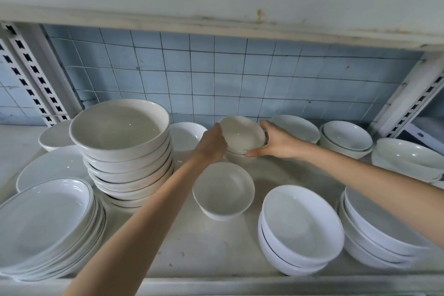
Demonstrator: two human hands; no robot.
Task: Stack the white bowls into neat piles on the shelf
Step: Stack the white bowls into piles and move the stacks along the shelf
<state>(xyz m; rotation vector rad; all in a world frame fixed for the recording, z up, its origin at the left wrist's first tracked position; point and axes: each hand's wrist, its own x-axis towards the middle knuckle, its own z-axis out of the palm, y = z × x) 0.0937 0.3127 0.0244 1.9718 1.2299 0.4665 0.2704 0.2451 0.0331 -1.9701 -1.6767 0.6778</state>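
A small white bowl (242,133) is tilted toward me at the back middle of the shelf (211,243). My left hand (212,143) grips its left rim and my right hand (274,142) holds its right side, thumb under the rim. It rests on another small bowl (236,157), mostly hidden beneath. A single small bowl (223,190) stands just in front. A tall pile of large bowls (125,151) rises to the left.
Oval plates (45,223) are piled at the front left. Stacks of shallow bowls stand at the front right (300,230) and far right (379,230). More bowls (346,137) line the tiled back wall. Slotted uprights flank the shelf, and another shelf hangs overhead.
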